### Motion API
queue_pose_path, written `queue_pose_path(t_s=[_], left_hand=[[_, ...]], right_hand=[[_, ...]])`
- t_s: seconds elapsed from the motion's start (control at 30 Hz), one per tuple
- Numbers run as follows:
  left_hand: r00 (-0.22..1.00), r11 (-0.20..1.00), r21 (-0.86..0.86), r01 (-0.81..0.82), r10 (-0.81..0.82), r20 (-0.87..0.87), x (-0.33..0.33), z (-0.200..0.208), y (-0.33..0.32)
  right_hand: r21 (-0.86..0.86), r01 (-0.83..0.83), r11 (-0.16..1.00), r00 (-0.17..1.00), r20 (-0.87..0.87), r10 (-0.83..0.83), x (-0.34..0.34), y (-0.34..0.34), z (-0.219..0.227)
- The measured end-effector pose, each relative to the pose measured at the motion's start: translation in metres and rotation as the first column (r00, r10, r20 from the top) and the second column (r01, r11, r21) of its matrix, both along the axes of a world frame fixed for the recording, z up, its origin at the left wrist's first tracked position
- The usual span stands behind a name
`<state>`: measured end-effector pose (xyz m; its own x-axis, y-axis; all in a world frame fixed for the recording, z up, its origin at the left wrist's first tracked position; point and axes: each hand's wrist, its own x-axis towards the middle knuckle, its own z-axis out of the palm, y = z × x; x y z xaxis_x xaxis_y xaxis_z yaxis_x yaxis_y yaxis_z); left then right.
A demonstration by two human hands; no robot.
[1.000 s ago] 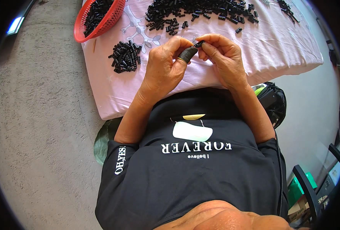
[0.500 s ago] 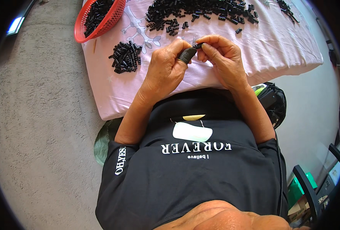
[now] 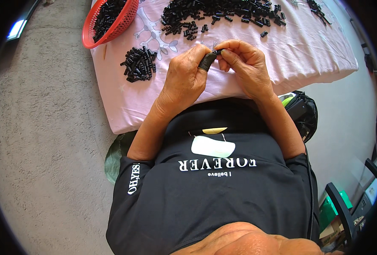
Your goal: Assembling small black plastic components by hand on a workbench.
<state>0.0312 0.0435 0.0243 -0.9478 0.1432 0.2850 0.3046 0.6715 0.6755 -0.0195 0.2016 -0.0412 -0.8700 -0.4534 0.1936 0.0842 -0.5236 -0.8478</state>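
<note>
Both my hands meet over the near part of the table, with a small black cylindrical part [image 3: 217, 52] between their fingertips. My left hand [image 3: 183, 70] is closed on one end of it, its thumb wrapped in a dark finger cover [image 3: 207, 62]. From the other side, my right hand [image 3: 250, 66] pinches the part between thumb and forefinger. Fingers hide most of the piece. A small heap of similar black parts [image 3: 139, 63] lies left of my left hand. Beyond my hands spreads a larger heap of black parts [image 3: 222, 12].
A red perforated basket [image 3: 122, 27] holding more black parts stands at the table's far left corner. Pink patterned cloth [image 3: 307, 51] covers the table. Thin dark strips [image 3: 318, 12] lie far right. A black bag [image 3: 303, 112] is beside the table at my right.
Both hands stay at the same spot holding the part. My fingers have shifted slightly, and the left thumb has turned a little more upright.
</note>
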Motion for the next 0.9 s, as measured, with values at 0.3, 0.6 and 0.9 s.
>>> queue_pose_path(t_s=[0.3, 0.6, 0.9], left_hand=[[0.989, 0.997, 0.081, 0.016, -0.028, 0.147, 0.0022, -0.0023, -0.0019], [0.996, 0.996, 0.063, 0.069, -0.073, 0.058, -0.0030, -0.0020, -0.0017], [0.997, 0.991, 0.116, 0.066, -0.062, -0.038, -0.0025, -0.0055, -0.0066]], right_hand=[[0.060, 0.060, 0.996, 0.994, -0.091, -0.054, 0.0016, -0.0003, 0.0006], [-0.048, -0.026, 0.999, 0.998, 0.053, 0.029, -0.0016, 0.0019, -0.0022], [-0.051, -0.069, 0.996, 0.993, 0.090, 0.074, -0.0016, 0.0042, 0.0037]])
